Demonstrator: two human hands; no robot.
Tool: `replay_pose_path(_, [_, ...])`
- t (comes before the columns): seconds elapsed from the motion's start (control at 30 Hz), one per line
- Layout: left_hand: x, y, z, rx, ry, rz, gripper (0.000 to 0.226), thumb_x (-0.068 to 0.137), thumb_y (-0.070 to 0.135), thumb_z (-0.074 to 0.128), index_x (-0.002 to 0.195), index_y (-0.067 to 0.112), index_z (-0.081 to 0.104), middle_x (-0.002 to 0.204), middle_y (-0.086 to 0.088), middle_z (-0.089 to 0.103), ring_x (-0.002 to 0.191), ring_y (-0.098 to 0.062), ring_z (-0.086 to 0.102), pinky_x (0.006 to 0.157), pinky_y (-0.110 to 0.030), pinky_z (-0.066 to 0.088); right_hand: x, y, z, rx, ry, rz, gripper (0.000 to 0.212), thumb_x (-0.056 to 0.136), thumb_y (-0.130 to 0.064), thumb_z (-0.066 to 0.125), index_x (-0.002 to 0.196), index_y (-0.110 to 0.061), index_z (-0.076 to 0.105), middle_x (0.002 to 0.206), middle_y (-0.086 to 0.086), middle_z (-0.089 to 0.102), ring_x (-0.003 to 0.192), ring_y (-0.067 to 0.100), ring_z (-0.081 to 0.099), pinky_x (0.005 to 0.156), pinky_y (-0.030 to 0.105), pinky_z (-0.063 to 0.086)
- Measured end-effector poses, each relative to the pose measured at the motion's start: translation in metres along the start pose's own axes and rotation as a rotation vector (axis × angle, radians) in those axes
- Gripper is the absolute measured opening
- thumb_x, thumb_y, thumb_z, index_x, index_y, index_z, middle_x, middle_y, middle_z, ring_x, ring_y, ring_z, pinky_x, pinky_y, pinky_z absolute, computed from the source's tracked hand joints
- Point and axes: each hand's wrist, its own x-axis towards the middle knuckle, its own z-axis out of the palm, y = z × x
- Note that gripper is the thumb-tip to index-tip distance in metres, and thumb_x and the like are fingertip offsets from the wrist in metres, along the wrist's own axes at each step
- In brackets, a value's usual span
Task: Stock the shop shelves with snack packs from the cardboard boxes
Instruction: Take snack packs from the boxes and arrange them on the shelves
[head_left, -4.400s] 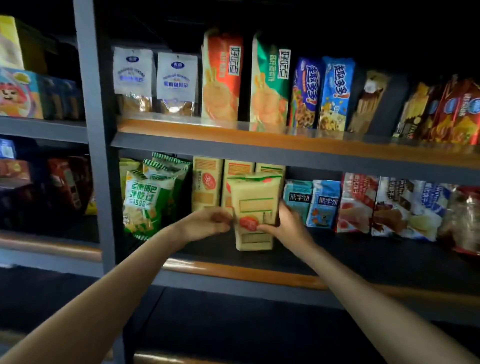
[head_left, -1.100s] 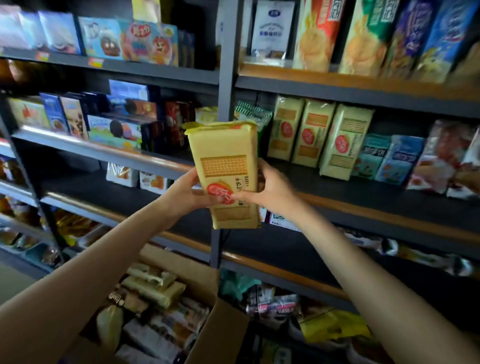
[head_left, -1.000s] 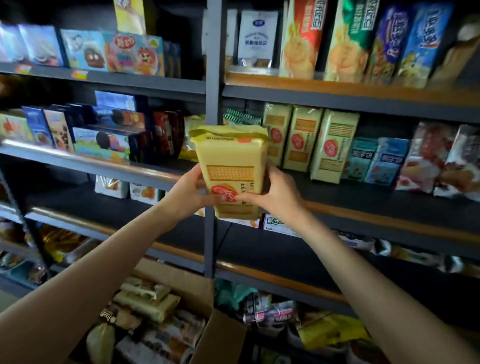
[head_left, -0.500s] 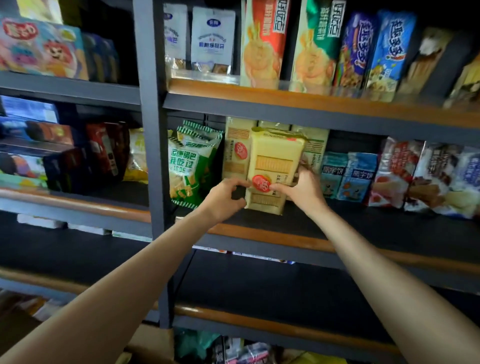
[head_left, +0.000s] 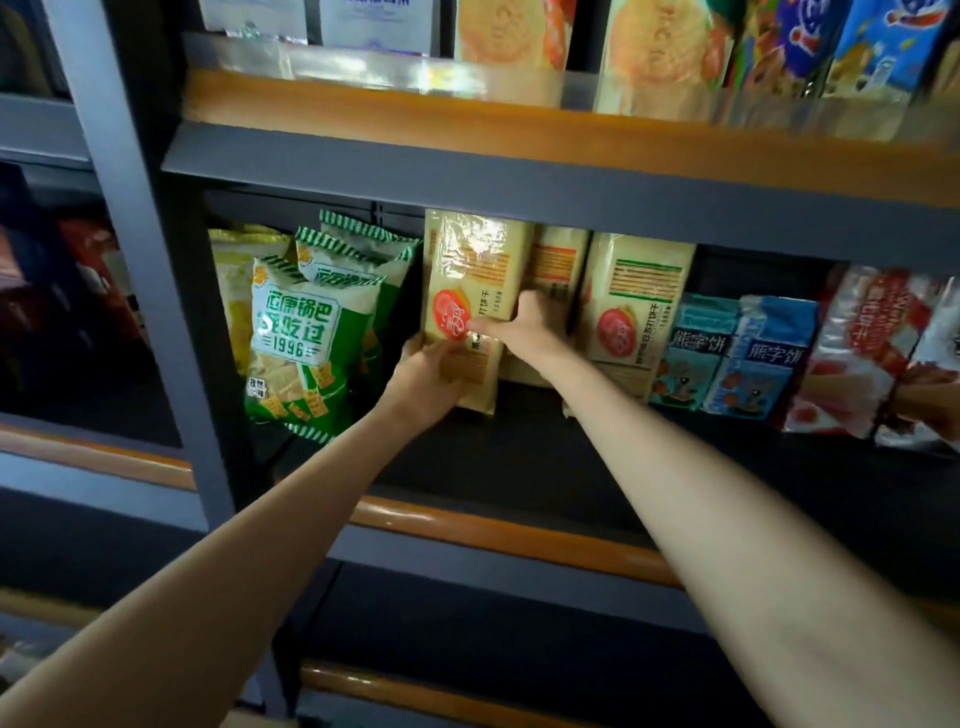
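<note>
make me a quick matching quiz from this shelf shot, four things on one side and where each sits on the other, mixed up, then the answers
Things
1. yellow cracker pack
2. green 1996 snack bag
3. blue bear-biscuit packs
4. left hand

Places
A. right of the yellow cracker packs, standing on the shelf
B. held between both hands
C. gripping the held pack's lower left corner
D. far left of the shelf bay, beside the grey upright

Pairs: 1-B, 2-D, 3-A, 4-C

The right hand grips the held pack's right side.
</note>
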Motion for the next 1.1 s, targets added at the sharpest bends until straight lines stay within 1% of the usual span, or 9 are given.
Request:
replay_pose_path(0.1, [0.002, -0.005, 0.000, 0.095, -0.025, -0.007, 0.057, 0.089, 0.012, 0.052, 0.143, 0.019, 0.033, 0.152, -0.015, 0.021, 0.144, -0.030, 0.005, 0.116, -0.036, 0.018, 0.015, -0.007, 0.013, -0.082, -0.007, 0.002, 0.055, 0.079, -0.038, 0.072, 0.116, -0.002, 0.054, 0.120, 0.011, 0.059, 0.110, 0.025, 0.055, 0.081, 0.028, 0.042])
replay_pose_path(0.23, [0.005, -0.002, -0.004, 0.042, -0.011, -0.064, 0.053, 0.089, 0.009, 0.049, 0.140, 0.017, 0.038, 0.148, -0.012, 0.026, 0.138, -0.033, 0.024, 0.111, -0.038, 0.028, 0.023, -0.004, 0.031, -0.133, 0.050, -0.008, 0.054, 0.080, -0.041, 0.070, 0.115, -0.002, 0.055, 0.120, 0.012, 0.060, 0.112, 0.028, 0.056, 0.090, 0.036, 0.047])
replay_pose_path(0.4, [-0.007, 0.004, -0.014, 0.054, 0.000, -0.088, 0.042, 0.092, 0.012, 0.048, 0.133, 0.013, 0.047, 0.138, -0.014, 0.045, 0.127, -0.028, 0.041, 0.099, -0.026, 0.034, 0.009, 0.007, 0.022, -0.069, 0.079, -0.028, 0.053, 0.084, -0.028, 0.069, 0.125, 0.000, 0.049, 0.124, 0.014, 0.057, 0.117, 0.027, 0.052, 0.094, 0.029, 0.040])
replay_pose_path(0.53, [-0.052, 0.001, -0.030, -0.023, 0.034, 0.005, 0.037, 0.089, 0.008, 0.051, 0.125, 0.014, 0.053, 0.127, -0.009, 0.051, 0.108, -0.020, 0.056, 0.078, -0.020, 0.041, -0.028, 0.002, 0.012, -0.016, 0.102, -0.133, 0.036, 0.087, -0.015, 0.062, 0.119, -0.003, 0.051, 0.115, 0.011, 0.058, 0.102, 0.020, 0.056, 0.088, 0.027, 0.045])
replay_pose_path(0.67, [-0.134, -0.012, -0.056, -0.052, 0.191, 0.294, 0.032, 0.084, 0.000, 0.049, 0.112, 0.013, 0.058, 0.115, 0.002, 0.048, 0.101, -0.007, 0.051, 0.078, -0.004, 0.038, -0.099, -0.017, 0.017, 0.140, 0.063, -0.288, 0.021, 0.089, -0.001, 0.053, 0.110, -0.006, 0.054, 0.087, -0.008, 0.056, 0.079, 0.022, 0.063, 0.078, 0.047, 0.054])
replay_pose_path(0.73, [-0.182, -0.032, -0.066, -0.043, 0.236, 0.271, 0.033, 0.079, 0.001, 0.047, 0.107, 0.013, 0.059, 0.111, 0.003, 0.049, 0.097, 0.000, 0.051, 0.076, -0.005, 0.040, -0.144, -0.031, 0.031, 0.174, 0.004, -0.403, 0.021, 0.089, 0.001, 0.048, 0.107, -0.007, 0.054, 0.079, -0.013, 0.054, 0.069, 0.019, 0.065, 0.072, 0.045, 0.054])
replay_pose_path(0.87, [-0.286, -0.105, -0.076, -0.049, 0.282, -0.076, 0.036, 0.072, 0.008, 0.042, 0.102, 0.009, 0.062, 0.103, 0.000, 0.053, 0.087, -0.007, 0.055, 0.073, -0.014, 0.042, -0.224, -0.071, 0.096, 0.157, -0.294, -0.612, 0.024, 0.087, -0.012, 0.046, 0.110, -0.008, 0.054, 0.075, -0.004, 0.061, 0.064, 0.022, 0.065, 0.069, 0.042, 0.053])
replay_pose_path(1.0, [-0.398, -0.198, -0.083, -0.031, 0.211, -0.722, 0.025, 0.085, 0.012, 0.053, 0.106, 0.004, 0.064, 0.106, -0.017, 0.061, 0.092, -0.033, 0.060, 0.072, -0.028, 0.041, -0.293, -0.076, 0.197, -0.147, -0.971, -0.673, 0.034, 0.095, -0.014, 0.048, 0.129, -0.012, 0.045, 0.111, 0.006, 0.059, 0.094, 0.022, 0.059, 0.079, 0.033, 0.046])
replay_pose_path(1.1, [-0.459, -0.239, -0.098, -0.005, 0.143, -1.061, 0.024, 0.087, 0.008, 0.059, 0.109, 0.000, 0.065, 0.110, -0.021, 0.064, 0.101, -0.032, 0.060, 0.074, -0.029, 0.041, -0.321, -0.053, 0.262, -0.337, -1.222, -0.569, 0.042, 0.098, -0.018, 0.044, 0.139, -0.016, 0.035, 0.131, 0.007, 0.047, 0.098, 0.023, 0.057, 0.080, 0.036, 0.047])
